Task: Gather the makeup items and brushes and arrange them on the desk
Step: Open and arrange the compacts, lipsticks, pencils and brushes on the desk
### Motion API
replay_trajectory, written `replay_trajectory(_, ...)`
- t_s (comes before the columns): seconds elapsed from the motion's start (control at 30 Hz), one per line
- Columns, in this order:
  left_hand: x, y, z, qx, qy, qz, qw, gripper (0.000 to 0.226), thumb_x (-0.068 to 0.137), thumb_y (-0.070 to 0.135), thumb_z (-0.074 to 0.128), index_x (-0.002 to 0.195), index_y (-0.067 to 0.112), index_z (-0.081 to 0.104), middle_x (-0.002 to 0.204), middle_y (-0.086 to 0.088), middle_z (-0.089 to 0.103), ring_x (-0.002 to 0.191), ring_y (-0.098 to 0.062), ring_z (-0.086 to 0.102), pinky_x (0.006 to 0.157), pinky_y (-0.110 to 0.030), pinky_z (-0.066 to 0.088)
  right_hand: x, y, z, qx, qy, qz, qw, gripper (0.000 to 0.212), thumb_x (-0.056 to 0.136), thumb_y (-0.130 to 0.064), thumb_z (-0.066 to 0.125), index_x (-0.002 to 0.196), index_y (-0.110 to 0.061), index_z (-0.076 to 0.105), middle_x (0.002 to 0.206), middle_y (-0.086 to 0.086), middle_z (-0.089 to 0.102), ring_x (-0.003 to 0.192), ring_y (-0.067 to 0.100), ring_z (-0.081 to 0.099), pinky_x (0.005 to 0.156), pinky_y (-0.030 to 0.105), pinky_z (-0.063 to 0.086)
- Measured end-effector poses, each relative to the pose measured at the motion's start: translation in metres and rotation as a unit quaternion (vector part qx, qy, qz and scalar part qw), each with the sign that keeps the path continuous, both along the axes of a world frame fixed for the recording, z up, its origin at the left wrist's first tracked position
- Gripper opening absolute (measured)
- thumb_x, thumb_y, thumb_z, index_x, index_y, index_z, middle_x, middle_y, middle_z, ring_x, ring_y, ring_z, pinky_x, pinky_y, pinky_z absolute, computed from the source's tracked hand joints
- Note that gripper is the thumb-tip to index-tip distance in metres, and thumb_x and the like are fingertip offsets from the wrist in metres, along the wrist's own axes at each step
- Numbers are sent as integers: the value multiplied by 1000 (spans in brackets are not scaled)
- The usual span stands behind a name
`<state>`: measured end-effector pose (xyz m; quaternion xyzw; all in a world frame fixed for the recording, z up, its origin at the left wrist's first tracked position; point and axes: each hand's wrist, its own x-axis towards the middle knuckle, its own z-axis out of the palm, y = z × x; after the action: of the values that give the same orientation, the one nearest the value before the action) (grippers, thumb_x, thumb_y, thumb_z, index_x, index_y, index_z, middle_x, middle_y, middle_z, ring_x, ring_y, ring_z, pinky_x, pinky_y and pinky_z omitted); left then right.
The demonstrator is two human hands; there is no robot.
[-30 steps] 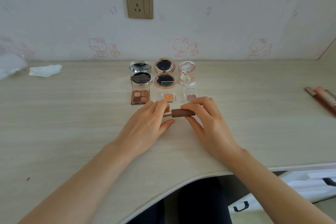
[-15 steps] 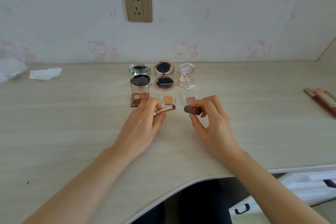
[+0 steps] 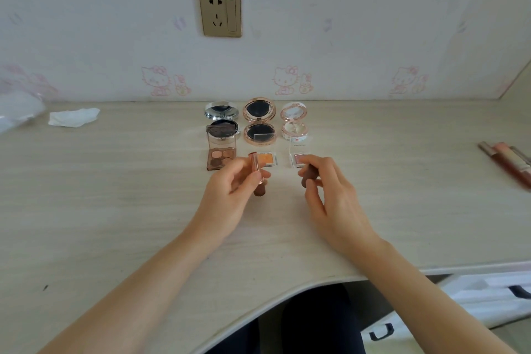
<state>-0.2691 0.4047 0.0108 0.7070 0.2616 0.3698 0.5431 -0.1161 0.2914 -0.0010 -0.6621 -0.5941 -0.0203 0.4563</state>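
My left hand (image 3: 227, 195) grips an uncapped rose-gold lipstick tube (image 3: 256, 172), held nearly upright just above the desk (image 3: 115, 210). A short way to the right, my right hand (image 3: 330, 192) pinches its brown cap (image 3: 308, 176). Behind my hands, open makeup items stand in rows: a silver compact (image 3: 221, 121), a rose-gold compact (image 3: 260, 121), a small pink highlighter compact (image 3: 293, 123), a brown four-pan eyeshadow palette (image 3: 221, 156), an orange single eyeshadow (image 3: 265, 158) and a pink single eyeshadow (image 3: 298, 158), partly hidden by my fingers.
Several pink and brown lip tubes (image 3: 508, 162) lie at the desk's far right edge. A crumpled white tissue (image 3: 74, 117) and a clear plastic bag (image 3: 17, 112) sit at the back left. A wall socket (image 3: 219, 11) is above the compacts. White drawers (image 3: 459, 304) stand below right.
The cap came off the lipstick: my right hand drew it away to the right, while my left hand turned the tube from lying sideways to nearly upright.
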Motion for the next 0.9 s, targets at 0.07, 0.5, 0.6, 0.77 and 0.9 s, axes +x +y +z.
replay_trajectory(0.07,2,-2,2,-66,-26,-6,997,21,98,3,45,106,7,64,87,-3,71,83,-22,69,79,-33,56,0,0,0,-6,5,1,1000,37,94,-1,41,127,-17,46,101,-3,50,94,10,55,79,26,46)
replay_trajectory(0.5,12,-8,-1,-101,-45,-30,993,12,97,9,50,100,8,39,80,-7,69,66,-15,59,62,-31,53,8,4,1,-7,88,-5,996,49,88,-4,58,127,-28,41,105,-13,58,98,-3,56,78,8,44)
replay_trajectory(0.6,22,-8,4,-96,-35,-59,993,8,95,10,54,100,6,48,92,-9,72,82,-21,68,76,-40,58,19,1,9,-5,112,-14,994,43,87,-7,63,119,-32,47,104,-18,60,96,-3,58,77,9,46)
replay_trajectory(0.77,57,-6,22,28,21,-63,997,7,91,14,62,93,21,64,84,8,71,83,-5,65,74,-18,51,52,-10,28,5,135,-43,990,28,86,-7,63,106,-27,57,97,-18,65,92,-1,62,77,12,49)
replay_trajectory(0.9,98,2,47,121,55,-45,990,4,87,16,66,89,20,67,84,9,67,75,3,60,61,-4,43,91,-10,40,-22,155,-86,984,23,85,-9,64,100,-26,61,91,-15,67,89,2,64,80,24,54)
